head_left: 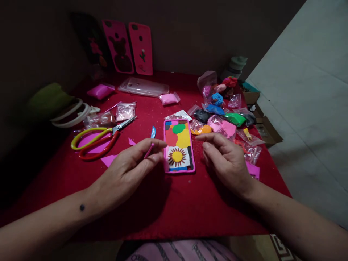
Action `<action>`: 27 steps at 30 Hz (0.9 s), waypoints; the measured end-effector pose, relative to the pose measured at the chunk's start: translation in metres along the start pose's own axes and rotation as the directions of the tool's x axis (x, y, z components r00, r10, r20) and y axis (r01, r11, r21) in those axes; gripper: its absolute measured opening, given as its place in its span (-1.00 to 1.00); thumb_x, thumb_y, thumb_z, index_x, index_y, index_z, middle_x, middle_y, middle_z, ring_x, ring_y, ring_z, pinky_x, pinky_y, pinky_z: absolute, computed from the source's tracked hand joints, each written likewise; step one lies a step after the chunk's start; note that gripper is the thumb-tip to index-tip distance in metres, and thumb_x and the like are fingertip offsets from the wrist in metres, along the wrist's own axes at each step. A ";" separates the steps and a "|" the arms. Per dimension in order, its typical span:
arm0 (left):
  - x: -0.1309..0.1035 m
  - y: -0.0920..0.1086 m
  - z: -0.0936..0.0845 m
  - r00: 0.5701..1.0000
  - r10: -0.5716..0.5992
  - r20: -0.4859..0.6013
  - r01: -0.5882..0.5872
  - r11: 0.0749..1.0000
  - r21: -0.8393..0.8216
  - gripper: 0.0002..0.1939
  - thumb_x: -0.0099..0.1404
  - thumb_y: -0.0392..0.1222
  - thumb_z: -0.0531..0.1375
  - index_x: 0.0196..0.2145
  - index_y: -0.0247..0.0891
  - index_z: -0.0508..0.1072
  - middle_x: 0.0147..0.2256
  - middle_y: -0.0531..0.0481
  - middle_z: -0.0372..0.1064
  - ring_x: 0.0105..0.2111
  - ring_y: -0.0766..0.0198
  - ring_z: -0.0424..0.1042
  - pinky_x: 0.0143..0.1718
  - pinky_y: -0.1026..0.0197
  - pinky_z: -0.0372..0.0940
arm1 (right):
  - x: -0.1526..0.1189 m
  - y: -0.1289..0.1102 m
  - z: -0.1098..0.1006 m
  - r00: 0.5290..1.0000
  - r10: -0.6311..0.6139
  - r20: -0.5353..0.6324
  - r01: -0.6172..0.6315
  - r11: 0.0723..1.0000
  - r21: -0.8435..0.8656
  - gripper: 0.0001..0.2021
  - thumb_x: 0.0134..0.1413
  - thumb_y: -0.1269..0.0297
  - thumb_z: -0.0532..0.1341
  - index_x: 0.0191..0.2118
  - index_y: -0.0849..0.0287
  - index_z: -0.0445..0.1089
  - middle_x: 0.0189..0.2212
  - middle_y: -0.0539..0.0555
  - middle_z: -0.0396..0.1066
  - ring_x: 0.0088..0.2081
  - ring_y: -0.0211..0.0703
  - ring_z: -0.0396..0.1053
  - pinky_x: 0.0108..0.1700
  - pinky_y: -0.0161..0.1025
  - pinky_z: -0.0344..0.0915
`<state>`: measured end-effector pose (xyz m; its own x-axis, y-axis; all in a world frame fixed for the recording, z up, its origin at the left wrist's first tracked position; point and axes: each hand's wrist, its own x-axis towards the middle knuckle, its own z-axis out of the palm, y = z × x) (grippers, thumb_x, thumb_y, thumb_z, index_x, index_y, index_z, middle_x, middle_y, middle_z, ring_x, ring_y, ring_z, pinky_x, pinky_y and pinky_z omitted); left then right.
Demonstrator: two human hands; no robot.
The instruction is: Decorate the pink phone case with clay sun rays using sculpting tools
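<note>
A phone case (183,138) lies face up on the red cloth, its back covered in patches of coloured clay with a pink clay rim. A yellow sun with brown rays (177,156) sits on a white patch near its lower end. My left hand (136,159) is at the case's left edge, a thin pink stick (149,150) held between thumb and fingers. To the right of the case is my right hand (224,159), its fingers loosely curled and apart from the thumb, with nothing visible in them. Its fingertips stop just short of the rim.
Yellow-and-red handled scissors (99,143) lie at the left. Several bags of coloured clay (214,108) crowd the right side. Decorated phone cases (141,49) lean on the back wall, with clear cases (144,87) lying before them. A bottle (237,66) and cardboard box (265,125) stand at right.
</note>
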<state>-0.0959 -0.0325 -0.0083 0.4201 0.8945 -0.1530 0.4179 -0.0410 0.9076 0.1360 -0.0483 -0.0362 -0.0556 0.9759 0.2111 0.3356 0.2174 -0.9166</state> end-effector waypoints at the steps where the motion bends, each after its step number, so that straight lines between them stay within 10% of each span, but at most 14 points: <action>1: -0.002 0.002 0.000 1.000 0.028 0.014 -0.028 0.999 0.017 -0.74 0.37 -0.02 0.03 -0.06 -0.10 0.34 -0.17 0.06 0.40 -0.14 0.25 0.36 -0.18 0.29 0.25 | -0.002 -0.001 0.000 0.999 -0.047 -0.008 0.047 0.999 -0.015 -0.84 0.22 0.35 0.09 -0.15 0.17 0.39 -0.62 -0.12 0.16 -0.61 -0.35 0.13 -0.54 -0.36 0.13; 8: -0.008 -0.014 0.014 0.905 0.351 0.241 -0.396 0.901 0.177 -0.76 0.40 -0.30 -0.08 -0.06 -0.19 0.29 -0.25 0.01 0.39 -0.29 0.35 0.39 -0.26 0.34 0.27 | -0.012 -0.021 -0.001 0.938 -0.287 0.193 0.285 0.958 0.038 -0.70 0.15 0.44 0.14 0.01 0.31 0.27 -0.50 -0.06 0.26 -0.56 -0.37 0.22 -0.54 -0.41 0.19; 11: -0.012 -0.023 0.022 0.833 0.359 0.422 -0.480 0.847 0.227 -0.76 0.34 -0.31 -0.02 -0.05 -0.22 0.26 -0.29 0.01 0.43 -0.41 0.33 0.40 -0.41 0.33 0.26 | -0.014 -0.028 0.004 0.780 -0.426 0.459 0.447 0.892 0.068 -0.55 0.11 0.42 0.21 0.10 0.46 0.20 -0.42 0.05 0.36 -0.49 -0.30 0.31 -0.46 -0.38 0.30; 15: -0.018 -0.022 0.027 0.779 0.353 0.518 -0.557 0.768 0.315 -0.93 0.24 -0.35 0.07 -0.32 -0.24 0.29 -0.44 0.10 0.36 -0.55 0.37 0.31 -0.57 0.33 0.12 | -0.018 -0.036 0.009 0.570 -0.628 0.530 0.731 0.682 0.021 -0.75 0.12 0.56 0.09 -0.08 0.51 0.35 -0.45 0.16 0.44 -0.40 -0.19 0.36 -0.37 -0.29 0.34; 20: -0.018 -0.018 0.023 0.835 0.406 0.371 -0.540 0.734 0.411 -0.75 0.40 -0.22 -0.09 -0.37 -0.26 0.31 -0.55 0.09 0.32 -0.63 0.37 0.23 -0.62 0.29 0.02 | -0.027 -0.051 -0.013 0.746 -0.469 0.472 0.581 0.805 -0.119 -0.72 0.19 0.55 0.03 -0.04 0.30 0.37 -0.38 0.10 0.50 -0.36 -0.25 0.44 -0.32 -0.33 0.39; 25: -0.017 -0.014 0.014 0.830 0.453 0.325 -0.554 0.734 0.393 -0.67 0.43 -0.21 -0.12 -0.38 -0.29 0.36 -0.55 0.06 0.33 -0.58 0.38 0.25 -0.52 0.30 0.10 | -0.050 -0.055 -0.035 0.977 -0.196 0.085 0.208 0.961 -0.183 -0.76 0.09 0.48 0.23 -0.17 0.00 0.48 -0.41 -0.06 0.53 -0.46 -0.34 0.46 -0.43 -0.46 0.39; 27: -0.016 -0.012 0.013 0.845 0.427 0.323 -0.520 0.798 0.305 -0.70 0.41 -0.25 -0.09 -0.37 -0.30 0.38 -0.53 0.06 0.34 -0.55 0.40 0.28 -0.47 0.33 0.14 | -0.060 -0.050 -0.032 0.993 0.037 -0.108 -0.036 0.999 0.009 -0.79 0.14 0.40 0.21 -0.18 -0.07 0.50 -0.48 -0.09 0.52 -0.54 -0.36 0.44 -0.49 -0.46 0.40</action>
<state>-0.0973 -0.0519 -0.0213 0.7932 0.5945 0.1321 0.3608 -0.6335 0.6845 0.1526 -0.1187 0.0080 0.0587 0.9753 0.2128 0.3294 0.1824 -0.9264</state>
